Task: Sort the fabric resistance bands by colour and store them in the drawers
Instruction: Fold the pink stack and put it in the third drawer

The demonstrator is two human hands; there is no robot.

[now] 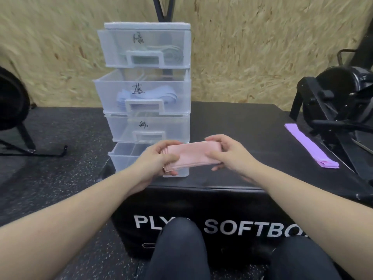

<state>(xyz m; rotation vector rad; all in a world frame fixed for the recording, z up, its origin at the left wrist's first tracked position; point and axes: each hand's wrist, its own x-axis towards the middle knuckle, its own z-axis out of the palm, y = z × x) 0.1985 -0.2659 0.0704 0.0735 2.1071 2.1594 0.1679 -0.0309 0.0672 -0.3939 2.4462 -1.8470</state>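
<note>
A folded stack of pink fabric bands (191,156) is held level between both hands, just in front of the clear plastic drawer tower (147,93). My left hand (159,160) grips its left end and my right hand (226,154) grips its right end. The bottom drawer (125,156) is pulled out and looks bare inside. The top drawer (145,47) holds pale green bands, and the second drawer (141,98) holds blue ones. The third drawer (147,128) is closed. A folded purple band (310,146) lies at the right of the black box top.
The tower stands on a black plyo soft box (222,219) on rubber gym flooring. Black exercise equipment (339,110) crowds the right edge, and more black gear (12,102) stands at the far left. My knees are below the box front.
</note>
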